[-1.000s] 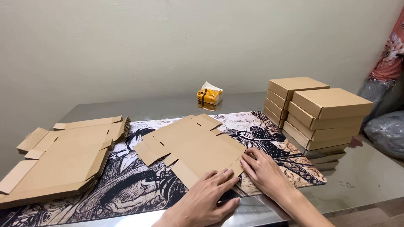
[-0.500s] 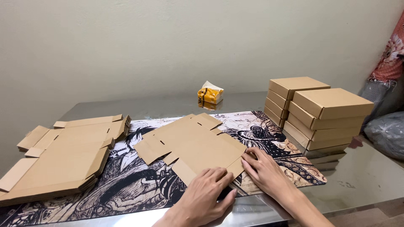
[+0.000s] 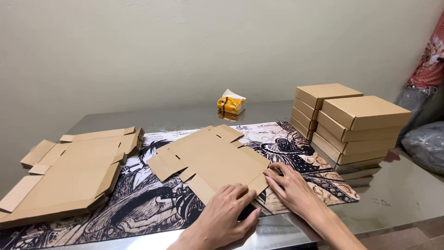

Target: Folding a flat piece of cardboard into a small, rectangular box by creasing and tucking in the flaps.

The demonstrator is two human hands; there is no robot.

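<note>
Box-folding stage: the flat brown die-cut cardboard blank (image 3: 210,157) lies mid-counter on the printed mat (image 3: 305,162), long axis running 5 to 11 o'clock. Left hand (image 3: 226,210) and right hand (image 3: 291,190) press its near flap, fingers flat, gripping nothing. Looks like creasing that flap upward comes next.

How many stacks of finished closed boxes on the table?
2, both at the right: a rear stack nearer the wall and a front stack overlapping it. More boxes could sit hidden behind them. Both hands, left and right, rest on the flat cardboard blank.
</note>
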